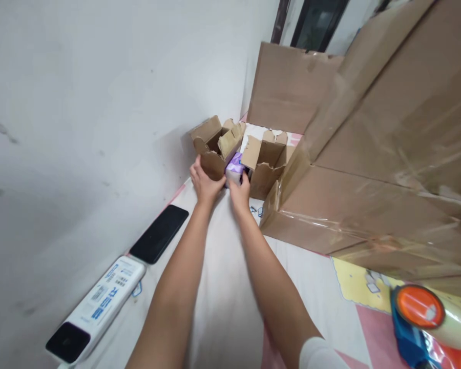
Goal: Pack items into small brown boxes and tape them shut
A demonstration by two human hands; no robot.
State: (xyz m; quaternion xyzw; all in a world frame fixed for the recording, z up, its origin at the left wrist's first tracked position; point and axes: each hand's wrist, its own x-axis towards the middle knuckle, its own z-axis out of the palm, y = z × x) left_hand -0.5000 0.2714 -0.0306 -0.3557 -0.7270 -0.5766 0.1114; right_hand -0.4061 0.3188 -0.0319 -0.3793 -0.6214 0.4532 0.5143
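Purple pack [234, 169] sits between left box [212, 164] and right box [265, 180]. Right hand [240, 193] looks to be pinching its near end; left hand [206, 185], fingers spread, touches left box. I'd brace that, squeeze gently.

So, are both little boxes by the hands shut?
No, the left box and the right box both gape open at the top.

Head-worn view, from above, facing forward and down at the fingers [195, 170], close beside a wall [100, 92]
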